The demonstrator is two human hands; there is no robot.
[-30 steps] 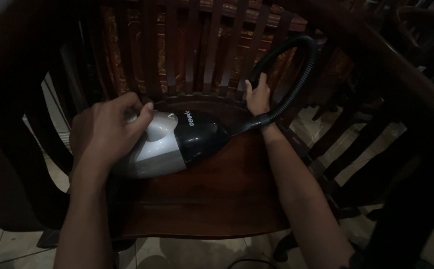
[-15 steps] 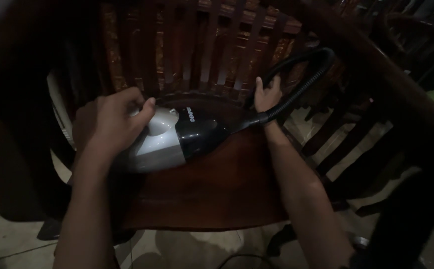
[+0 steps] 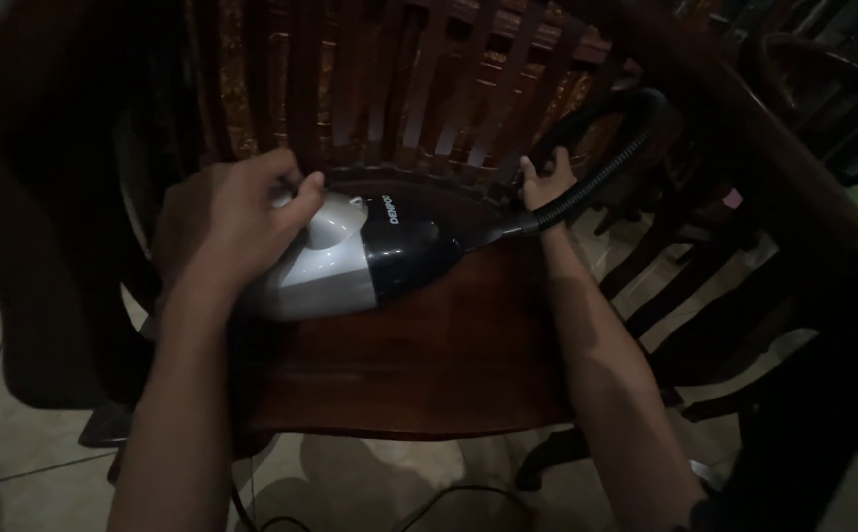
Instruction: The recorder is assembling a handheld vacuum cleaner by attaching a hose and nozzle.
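Head view: the scene is dim, and the chair's slatted back (image 3: 429, 89) fades into shadow; the nozzle end of the black hose (image 3: 606, 163) is hidden behind the right hand (image 3: 544, 185). The left hand (image 3: 227, 222) covers the handle of the small silver-and-black vacuum (image 3: 370, 258), its grip closed around it, thumb near the top. The right hand's grip is wrapped on the hose where it loops upward by the slats. The vacuum lies on the wooden chair seat (image 3: 429, 365), toward the rear; bare seat stretches to the front edge, tiled floor (image 3: 25, 443) and a cord below.
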